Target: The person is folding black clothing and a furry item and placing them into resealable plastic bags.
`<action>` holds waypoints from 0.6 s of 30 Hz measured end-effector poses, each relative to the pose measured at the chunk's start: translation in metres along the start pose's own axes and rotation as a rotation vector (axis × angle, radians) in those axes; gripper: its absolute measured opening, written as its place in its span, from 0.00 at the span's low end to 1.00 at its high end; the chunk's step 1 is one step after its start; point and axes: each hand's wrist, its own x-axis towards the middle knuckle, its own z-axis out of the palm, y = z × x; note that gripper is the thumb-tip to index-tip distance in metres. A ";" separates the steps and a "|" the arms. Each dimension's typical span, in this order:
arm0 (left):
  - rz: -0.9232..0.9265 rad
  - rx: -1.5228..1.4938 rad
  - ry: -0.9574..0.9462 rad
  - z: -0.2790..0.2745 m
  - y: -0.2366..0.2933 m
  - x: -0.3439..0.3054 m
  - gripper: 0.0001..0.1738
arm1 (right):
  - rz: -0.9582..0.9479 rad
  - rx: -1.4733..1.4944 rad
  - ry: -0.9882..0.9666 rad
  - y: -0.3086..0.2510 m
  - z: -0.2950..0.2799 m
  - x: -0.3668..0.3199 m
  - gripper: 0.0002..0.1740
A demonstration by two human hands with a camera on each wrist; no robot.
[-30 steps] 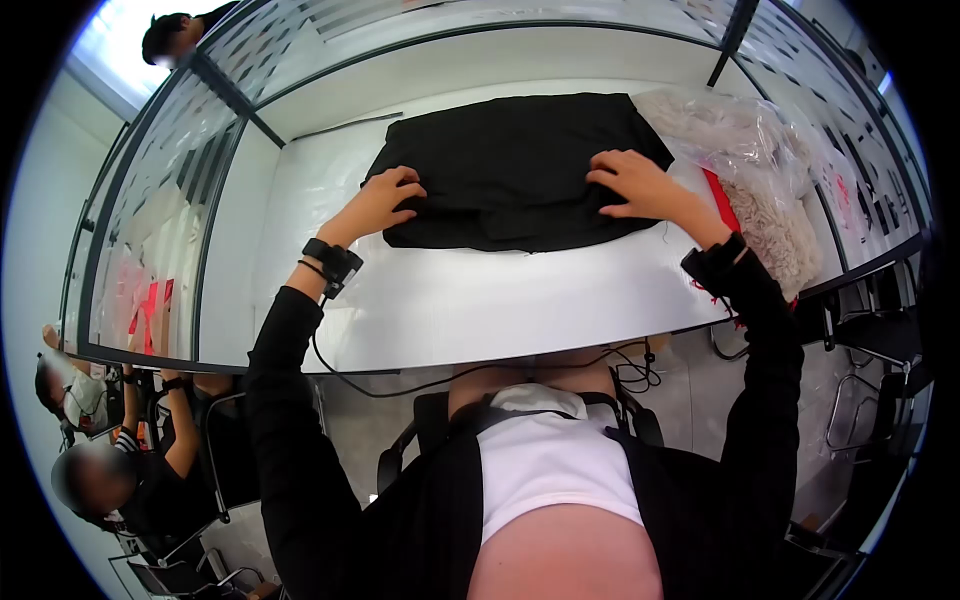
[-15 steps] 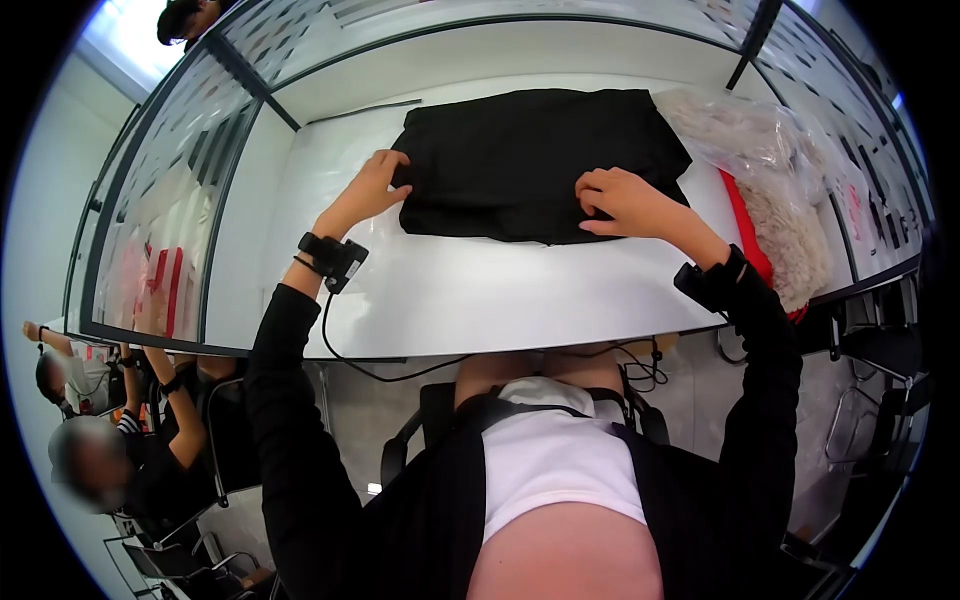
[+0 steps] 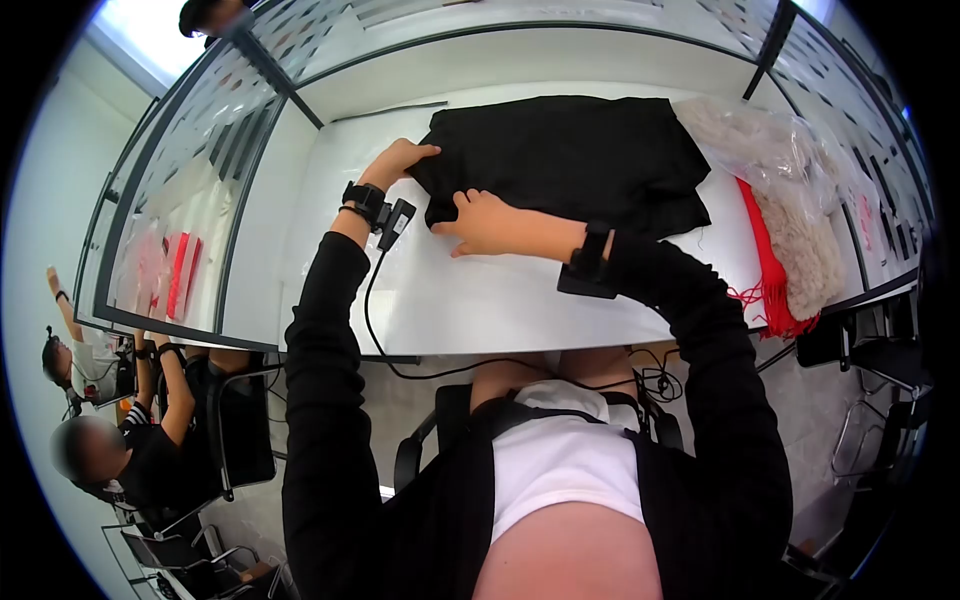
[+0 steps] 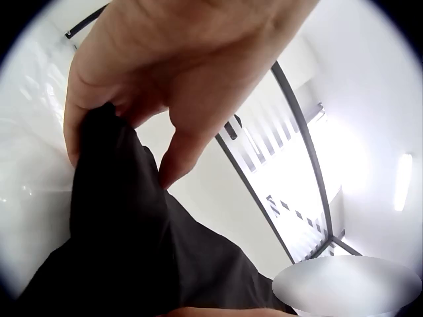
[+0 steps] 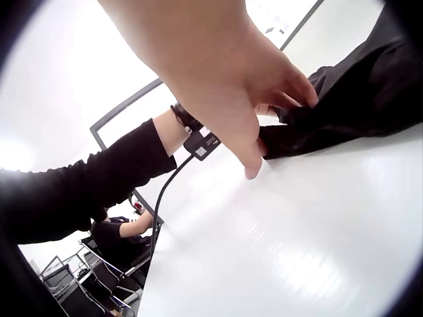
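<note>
L hand (image 4: 178,66) grips blk cloth (image 4: 125,224) edge; R hand (image 5: 231,86) touches corner.

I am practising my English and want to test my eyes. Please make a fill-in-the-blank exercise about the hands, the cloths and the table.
The left hand pinches the big cloth, whose colour is ____.
For the person, the right hand is at this cloth's ____ end.
The fringed cloth beside the fluffy item is coloured ____.
The table is coloured ____.
Missing words: black; left; red; white.
</note>
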 end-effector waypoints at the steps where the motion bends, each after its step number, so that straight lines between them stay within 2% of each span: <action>1: -0.009 -0.019 -0.007 0.001 -0.002 0.004 0.28 | 0.036 -0.035 0.036 0.000 0.006 0.008 0.23; 2: -0.019 0.087 -0.030 -0.001 -0.005 0.014 0.28 | 0.073 -0.067 0.069 -0.001 0.013 0.015 0.21; 5: 0.034 0.043 0.024 0.005 0.000 0.019 0.26 | 0.104 -0.182 0.209 0.004 0.025 0.022 0.18; 8: -0.077 -0.223 -0.032 0.008 0.029 -0.001 0.30 | 0.115 -0.176 0.248 0.012 0.026 0.030 0.18; 11: -0.109 -0.266 0.180 0.019 0.031 0.000 0.35 | 0.083 -0.101 0.237 0.017 0.017 0.028 0.18; 14: -0.059 -0.513 0.001 0.014 0.029 -0.004 0.38 | 0.022 0.004 0.271 0.019 0.008 0.021 0.17; 17: 0.081 -0.515 -0.187 0.014 0.028 -0.009 0.35 | -0.062 0.110 0.328 0.017 0.002 0.012 0.15; 18: 0.076 -0.530 -0.281 0.012 0.028 -0.011 0.27 | -0.068 0.130 0.316 0.015 0.000 0.010 0.16</action>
